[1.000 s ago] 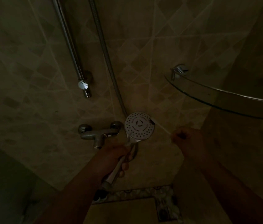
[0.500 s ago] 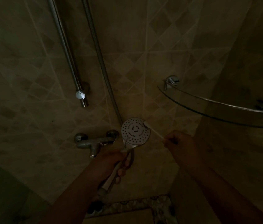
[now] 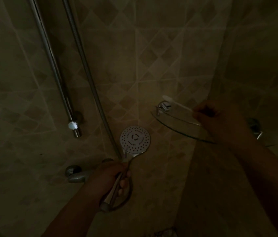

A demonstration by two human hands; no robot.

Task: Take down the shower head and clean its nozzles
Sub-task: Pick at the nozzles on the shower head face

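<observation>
1. Your left hand (image 3: pixel 109 175) and forearm are bare, with no sleeve, watch or glove showing.
2. Your right hand (image 3: pixel 220 120) and forearm are bare too; dim light hides finer detail.

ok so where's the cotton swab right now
In the head view the cotton swab is right of centre, pinched in the right hand above the glass shelf, up and right of the shower head.
</observation>
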